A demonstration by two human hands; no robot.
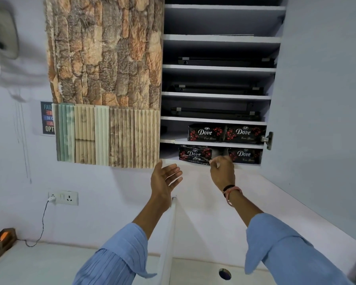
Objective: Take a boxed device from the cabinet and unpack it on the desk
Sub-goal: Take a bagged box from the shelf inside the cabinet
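The wall cabinet [214, 119] stands open, with white shelves. On the bottom shelf lie two black "Dove" boxes with red flowers: a left one [194, 154] and a right one [246, 155]. Two more Dove boxes [226, 133] sit on the shelf above. My right hand [222, 171] reaches up to the bottom shelf, its fingertips pinching the lower right corner of the left box. My left hand [165, 177] hovers open, palm up, just below the cabinet's lower edge, touching nothing. The white desk [49, 264] lies below.
Three closed black laptops [216, 113] lie on the middle shelves. The closed left cabinet door [105, 79] has a bark pattern. A wall socket [63, 198] with a plugged cable, a wooden lamp [1, 241] and a desk divider [168, 243] are below.
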